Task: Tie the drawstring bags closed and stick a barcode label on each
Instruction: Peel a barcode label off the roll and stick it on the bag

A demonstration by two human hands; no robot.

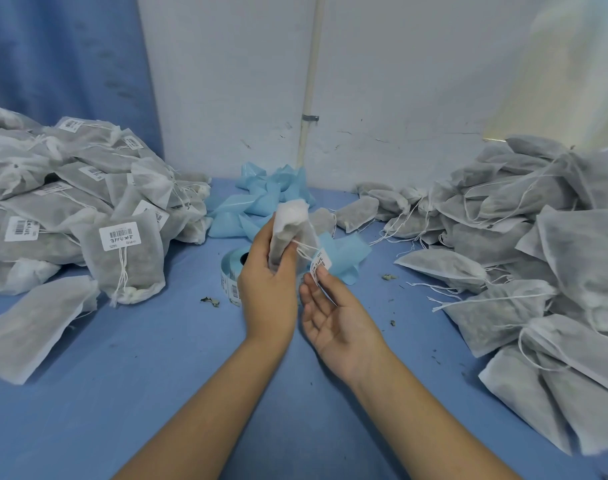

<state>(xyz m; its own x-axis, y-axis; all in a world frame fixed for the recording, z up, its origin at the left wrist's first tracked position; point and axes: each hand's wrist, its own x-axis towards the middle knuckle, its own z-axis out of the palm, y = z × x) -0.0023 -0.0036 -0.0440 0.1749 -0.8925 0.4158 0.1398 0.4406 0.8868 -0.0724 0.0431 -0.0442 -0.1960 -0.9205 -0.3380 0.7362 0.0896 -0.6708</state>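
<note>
Item 1. Drawstring bag (pixel 288 220): white gauze, filled with dark matter, held upright above the middle of the table (pixel 157 375). Our left hand (pixel 268 285) grips it round the lower body, fingers curled about it. Its drawstring (pixel 304 249) trails off to the right, toward the label.

Item 2. Barcode label (pixel 320 263): white, printed, pinched at the fingertips of our right hand (pixel 333 317), just right of the held bag. That hand lies palm up, its other fingers relaxed. We cannot tell whether the label touches the bag.

Item 3. Label roll (pixel 228 268): pale blue backing, lying on the table behind our left hand and partly hidden by it, with a strip of printed labels hanging off its left side.

Item 4. Spent backing strips (pixel 261 195): a loose, crumpled blue heap at the back of the table, against the wall (pixel 399 81).

Item 5. Labelled pile (pixel 70 188): many closed bags heaped at the left, several with barcode stickers showing. One bag at the front (pixel 122 258) shows its sticker plainly.

Item 6. Unlabelled pile (pixel 538 237): bags heaped at the right, their strings lying loose across the table; we see no stickers on them.

Item 7. Single bag (pixel 36 327): lying flat at the near left, apart from the heap.

Item 8. Dried scraps (pixel 211 301): a few scattered on the blue surface.
</note>
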